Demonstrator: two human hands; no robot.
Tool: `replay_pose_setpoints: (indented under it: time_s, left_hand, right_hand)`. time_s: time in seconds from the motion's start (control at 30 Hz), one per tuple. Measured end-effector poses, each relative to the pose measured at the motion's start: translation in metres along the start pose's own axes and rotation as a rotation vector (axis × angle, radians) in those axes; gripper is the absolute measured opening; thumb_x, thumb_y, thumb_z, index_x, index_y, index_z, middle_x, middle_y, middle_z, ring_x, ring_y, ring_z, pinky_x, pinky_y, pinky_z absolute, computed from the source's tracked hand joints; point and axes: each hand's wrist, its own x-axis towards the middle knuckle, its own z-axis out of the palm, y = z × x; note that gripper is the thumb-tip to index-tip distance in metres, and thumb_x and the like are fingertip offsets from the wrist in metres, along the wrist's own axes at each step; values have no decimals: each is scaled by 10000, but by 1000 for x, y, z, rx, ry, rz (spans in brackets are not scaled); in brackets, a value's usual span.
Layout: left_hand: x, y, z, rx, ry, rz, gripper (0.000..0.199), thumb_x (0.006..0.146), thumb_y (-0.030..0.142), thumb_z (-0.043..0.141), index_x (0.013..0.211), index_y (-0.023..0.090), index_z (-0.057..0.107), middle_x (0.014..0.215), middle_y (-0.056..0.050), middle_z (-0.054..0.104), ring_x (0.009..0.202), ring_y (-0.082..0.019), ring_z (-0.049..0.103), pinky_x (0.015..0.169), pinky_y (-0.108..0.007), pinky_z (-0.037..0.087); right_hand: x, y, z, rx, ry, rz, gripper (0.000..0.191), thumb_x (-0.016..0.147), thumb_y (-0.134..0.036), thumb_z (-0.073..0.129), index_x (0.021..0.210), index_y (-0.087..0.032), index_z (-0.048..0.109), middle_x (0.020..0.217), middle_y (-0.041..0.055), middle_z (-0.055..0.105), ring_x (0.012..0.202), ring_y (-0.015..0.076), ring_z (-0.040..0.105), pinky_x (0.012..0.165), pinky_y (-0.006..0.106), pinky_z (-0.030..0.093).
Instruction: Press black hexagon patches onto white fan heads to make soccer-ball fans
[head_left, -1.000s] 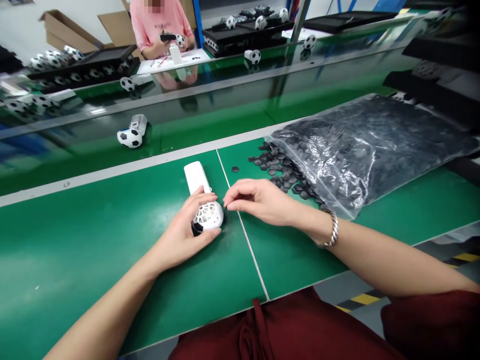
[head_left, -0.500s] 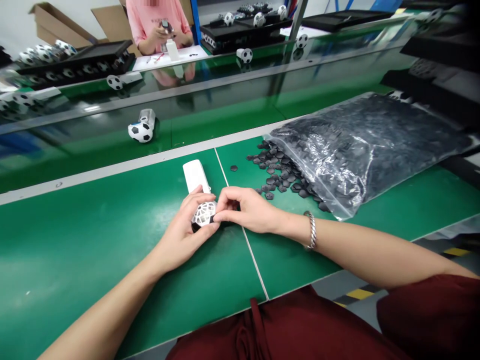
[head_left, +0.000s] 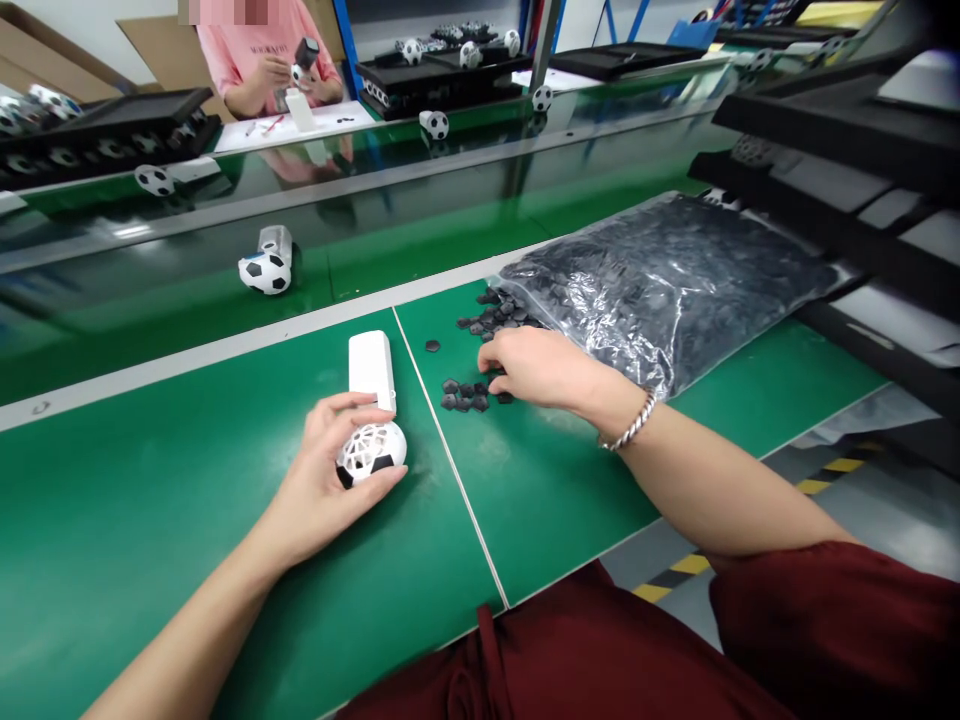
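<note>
- While the left hand (head_left: pixel 319 490) grasps it, the white lattice ball shell (head_left: pixel 371 453) sits at the base of a white rectangular handle (head_left: pixel 371 365), above the green bench mat (head_left: pixel 150 520).
- Black patches (head_left: pixel 382 463) fill some of the shell's openings.
- Right hand (head_left: pixel 536 368): fingers curled downward, fingertips (head_left: pixel 486 365) among a small heap of black hexagonal pieces (head_left: pixel 465 398); cannot tell whether it holds one.
- Silver chain bracelet (head_left: pixel 630 423) on the right wrist.
- Clear plastic bag (head_left: pixel 667 290) packed with more pieces, just beyond the right hand.
- Finished soccer-ball unit (head_left: pixel 265 272) on the far bench.
- Across the bench, a co-worker in a pink shirt (head_left: pixel 251 45) holds a small dark item in both hands (head_left: pixel 289 75).
</note>
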Motion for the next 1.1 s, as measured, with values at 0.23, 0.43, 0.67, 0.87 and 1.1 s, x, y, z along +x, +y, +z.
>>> replay_pose_setpoints:
  time_s: [0.23, 0.43, 0.67, 0.87, 1.1]
  left_hand:
    - [-1, -5, -14, -67, -46, -168, 506, 676, 431, 664, 1123, 256, 504, 1090, -44, 441, 992, -224, 490, 875, -383, 425]
    - [0, -7, -21, -137, -90, -154, 515, 713, 325, 643, 1189, 263, 456, 1166, -39, 468, 1025, -219, 503, 904, -368, 395]
    - [-1, -6, -18, -192, -50, -200, 526, 706, 373, 664, 1176, 244, 467, 1141, -50, 518, 987, -219, 534, 859, -360, 428]
    - [-1, -5, -19, -300, -198, -130, 536, 728, 312, 636, 1220, 235, 438, 1243, -70, 478, 1084, -244, 497, 923, -371, 416]
    - [-4, 1, -9, -189, -139, -109, 522, 708, 270, 637, 1189, 252, 436, 1214, -44, 487, 1064, -231, 502, 919, -362, 407]
  right_hand:
    - [-16, -35, 13, -259, 11, -44, 195, 791, -21, 469, 815, -67, 657, 808, 166, 629, 760, 241, 618, 614, 286, 457]
    - [-20, -43, 24, -301, 39, -38, 232, 785, 15, 404, 858, -52, 615, 826, 169, 612, 778, 268, 605, 604, 315, 461]
    - [-4, -21, 22, 103, 340, -208, 181, 816, -22, 492, 940, -102, 597, 899, 83, 619, 852, 191, 581, 739, 271, 447]
    - [-3, -37, 33, 728, 285, -723, 157, 813, -58, 576, 908, -164, 642, 922, 1, 629, 893, 97, 564, 842, 210, 431]
    - [1, -49, 47, 774, 247, -879, 107, 802, -60, 586, 850, -131, 651, 861, 30, 625, 820, 105, 571, 764, 218, 457]
